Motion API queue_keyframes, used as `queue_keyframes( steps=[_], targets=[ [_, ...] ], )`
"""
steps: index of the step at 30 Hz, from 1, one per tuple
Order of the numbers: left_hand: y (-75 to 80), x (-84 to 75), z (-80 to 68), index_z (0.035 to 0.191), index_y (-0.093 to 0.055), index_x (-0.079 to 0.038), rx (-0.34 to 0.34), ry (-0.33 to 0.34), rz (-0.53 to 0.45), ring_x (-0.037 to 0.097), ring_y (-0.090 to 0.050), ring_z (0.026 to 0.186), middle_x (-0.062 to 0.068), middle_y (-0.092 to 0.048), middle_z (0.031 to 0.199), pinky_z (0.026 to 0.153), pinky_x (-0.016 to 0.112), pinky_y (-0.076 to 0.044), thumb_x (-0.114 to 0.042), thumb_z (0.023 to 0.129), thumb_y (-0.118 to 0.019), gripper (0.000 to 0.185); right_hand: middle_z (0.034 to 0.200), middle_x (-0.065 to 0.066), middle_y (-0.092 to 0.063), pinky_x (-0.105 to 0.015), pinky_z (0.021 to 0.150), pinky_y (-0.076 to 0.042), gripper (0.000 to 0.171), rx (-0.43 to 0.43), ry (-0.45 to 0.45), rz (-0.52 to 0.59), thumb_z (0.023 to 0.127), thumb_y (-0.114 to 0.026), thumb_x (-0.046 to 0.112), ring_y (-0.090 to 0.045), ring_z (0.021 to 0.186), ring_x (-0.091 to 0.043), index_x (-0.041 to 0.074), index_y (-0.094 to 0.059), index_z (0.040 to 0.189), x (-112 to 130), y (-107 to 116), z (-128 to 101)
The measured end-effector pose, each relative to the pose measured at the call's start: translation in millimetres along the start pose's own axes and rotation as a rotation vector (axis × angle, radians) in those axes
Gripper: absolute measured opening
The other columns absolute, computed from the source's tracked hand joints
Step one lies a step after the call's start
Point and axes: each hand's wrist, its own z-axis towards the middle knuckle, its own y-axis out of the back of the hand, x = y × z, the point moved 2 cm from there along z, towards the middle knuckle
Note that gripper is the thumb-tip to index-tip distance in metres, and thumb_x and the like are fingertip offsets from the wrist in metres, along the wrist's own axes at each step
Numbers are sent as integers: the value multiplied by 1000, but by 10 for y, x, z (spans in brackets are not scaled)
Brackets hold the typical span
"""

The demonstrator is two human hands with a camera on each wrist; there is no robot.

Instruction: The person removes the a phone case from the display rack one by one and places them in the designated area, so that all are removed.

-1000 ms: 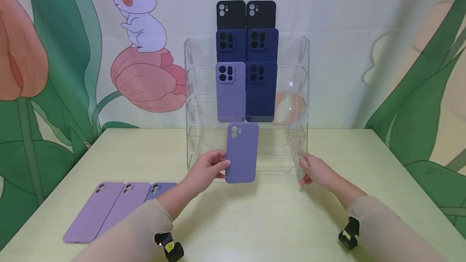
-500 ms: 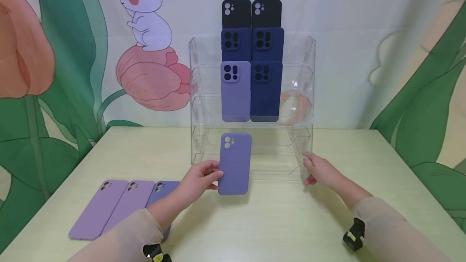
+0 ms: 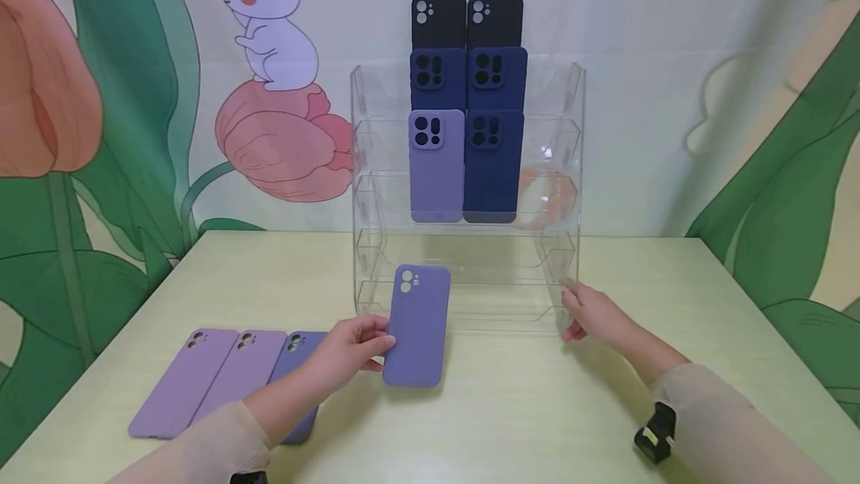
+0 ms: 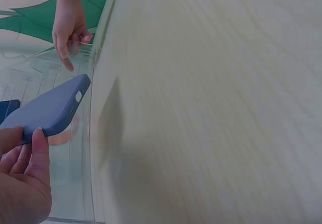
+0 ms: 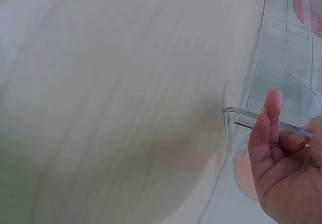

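My left hand (image 3: 351, 349) pinches a purple-blue phone case (image 3: 418, 327) by its left edge, between thumb and fingers. The case is held tilted in front of a clear acrylic display rack (image 3: 466, 275), apart from it. In the left wrist view, the case (image 4: 48, 105) shows its bottom edge with a port cutout. My right hand (image 3: 594, 312) grips the rack's lower right side edge; the right wrist view has the clear panel (image 5: 241, 114) between thumb and fingers. The rack holds a lilac case (image 3: 437, 178), several navy cases (image 3: 492, 178) and two black cases (image 3: 495, 21).
Two lilac cases (image 3: 178, 387) and a blue-purple case (image 3: 302, 424) lie side by side on the table (image 3: 510, 409) at left, the last partly hidden by my left arm. A printed curtain (image 3: 631, 95) hangs behind the rack.
My left hand has drawn the purple-blue case down and left, away from the rack's front. My right hand keeps its hold on the rack's side. The view has shifted slightly.
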Motion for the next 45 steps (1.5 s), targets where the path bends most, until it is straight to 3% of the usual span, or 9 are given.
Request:
queue_keyframes(
  steps=[12,20,27,32,37,41,45],
  targets=[
    [122,143,-190,116,-53,13,8,96,25,13,-57,81,3,-64,87,68,35,-54,-8,91,-58,32,73,-13,-45,-31,58,-52,52,-9,-5,11,100,-29,15,-59,55,-18,-13,-16,142,15,8,-18],
    [195,218,-230,116,-50,15,20,97,23,16,-60,80,6,-65,89,68,36,-54,-8,91,-58,35,74,-14,-45,-31,59,-52,53,-7,-17,-7,100,-28,18,-60,57,-19,-12,-16,142,3,54,-19],
    [251,263,-304,115,-50,18,-3,141,100,16,-62,76,7,-65,87,66,36,-54,-8,89,-61,39,74,-14,-44,-30,58,-52,53,-4,-18,1,100,-28,16,-59,56,-18,-12,-15,143,-11,22,-9],
    [289,279,-353,117,-48,18,41,143,158,14,-60,67,6,-66,81,59,34,-54,-7,84,-66,45,75,-15,-44,-31,58,-52,53,-1,-22,11,100,-29,16,-59,56,-19,-12,-15,143,4,14,-12],
    [311,280,-375,128,-41,16,57,93,278,14,-53,53,4,-63,70,48,29,-46,-9,80,-71,63,82,-19,-48,-31,60,-52,54,0,-31,-1,100,-29,17,-58,58,-18,-11,-14,143,4,22,-11],
    [297,259,-394,137,-35,9,13,103,467,16,-53,48,0,-58,62,50,29,-44,-14,77,-75,76,79,-18,-47,-31,59,-52,54,1,-30,0,100,-28,17,-59,58,-19,-11,-14,143,-2,20,-5],
    [263,237,-417,136,-40,1,-17,120,642,13,-53,49,-4,-56,60,58,30,-45,-17,76,-76,72,74,-14,-44,-31,58,-52,53,1,-25,4,100,-28,17,-59,57,-18,-11,-15,143,-5,10,4]
  ],
)
